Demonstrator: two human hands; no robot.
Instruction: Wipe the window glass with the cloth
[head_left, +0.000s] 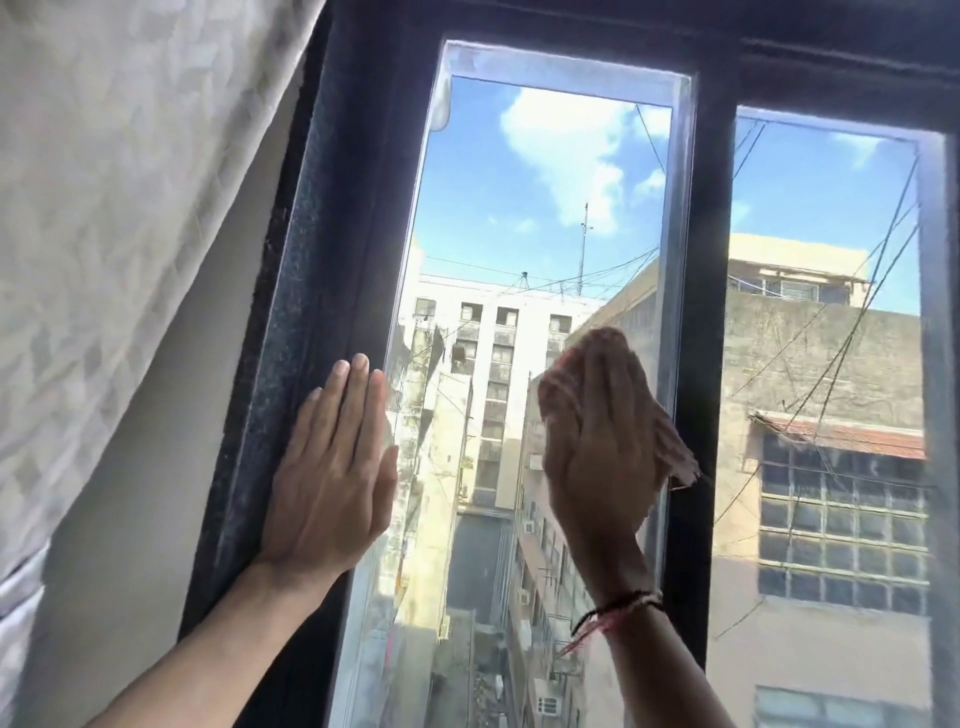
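A tall pane of window glass (524, 218) fills the middle of the head view, set in a dark frame (332, 260). My right hand (597, 457) presses a pinkish cloth (670, 441) flat against the lower right part of this pane; the cloth pokes out above my fingertips and to the right of my palm. My left hand (332, 467) lies flat, fingers together and pointing up, on the dark frame at the pane's left edge, holding nothing. A thread bracelet circles my right wrist.
A pale patterned curtain (114, 208) hangs at the left, pulled aside. A dark vertical mullion (706, 312) separates the middle pane from a second pane (831, 260) on the right. Buildings, wires and blue sky show outside.
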